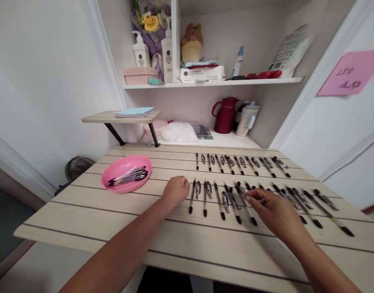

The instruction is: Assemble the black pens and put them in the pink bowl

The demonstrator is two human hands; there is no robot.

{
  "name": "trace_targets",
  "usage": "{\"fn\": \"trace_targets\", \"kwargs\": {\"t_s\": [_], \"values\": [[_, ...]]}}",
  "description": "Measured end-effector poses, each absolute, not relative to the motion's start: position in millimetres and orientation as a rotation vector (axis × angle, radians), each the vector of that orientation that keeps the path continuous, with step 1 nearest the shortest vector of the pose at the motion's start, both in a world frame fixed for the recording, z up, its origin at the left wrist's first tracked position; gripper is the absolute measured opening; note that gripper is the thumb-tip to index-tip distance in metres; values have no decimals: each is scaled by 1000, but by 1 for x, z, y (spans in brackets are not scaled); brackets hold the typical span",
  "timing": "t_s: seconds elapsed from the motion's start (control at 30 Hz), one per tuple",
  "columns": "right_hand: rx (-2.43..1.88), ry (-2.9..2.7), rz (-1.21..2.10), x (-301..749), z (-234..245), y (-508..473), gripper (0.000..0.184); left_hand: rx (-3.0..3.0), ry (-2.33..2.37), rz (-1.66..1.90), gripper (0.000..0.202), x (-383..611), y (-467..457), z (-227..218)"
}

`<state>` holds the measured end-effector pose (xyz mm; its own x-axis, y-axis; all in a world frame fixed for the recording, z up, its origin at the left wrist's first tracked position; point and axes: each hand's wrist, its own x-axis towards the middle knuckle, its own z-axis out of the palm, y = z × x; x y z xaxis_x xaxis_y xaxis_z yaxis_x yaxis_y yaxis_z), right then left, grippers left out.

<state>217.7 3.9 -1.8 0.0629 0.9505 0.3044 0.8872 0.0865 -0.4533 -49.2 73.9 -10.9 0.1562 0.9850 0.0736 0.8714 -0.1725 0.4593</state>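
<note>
Two rows of black pens and their caps lie on the light wooden table (83,215): a far row (240,163) and a near row (223,199). My left hand (175,190) rests on the table as a loose fist just left of the near row, and nothing shows in it. My right hand (271,211) lies over the middle of the near row with its fingers stretched leftwards, fingertips touching a pen (247,207). A pink dish (113,173) at the left holds several assembled pens (128,176).
A small raised shelf (98,118) with a blue notebook stands at the table's back left. Behind are a red jug (225,115), a cup, a white bundle, and an upper shelf with bottles and boxes. A pink note (350,73) hangs on the right wall.
</note>
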Motion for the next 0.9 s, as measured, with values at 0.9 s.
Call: {"fn": "trace_targets", "kwargs": {"t_s": [0.9], "values": [[-1781,-1840,260,216,-60,-33,32,1900,2370,88,9,-213,78,39]]}}
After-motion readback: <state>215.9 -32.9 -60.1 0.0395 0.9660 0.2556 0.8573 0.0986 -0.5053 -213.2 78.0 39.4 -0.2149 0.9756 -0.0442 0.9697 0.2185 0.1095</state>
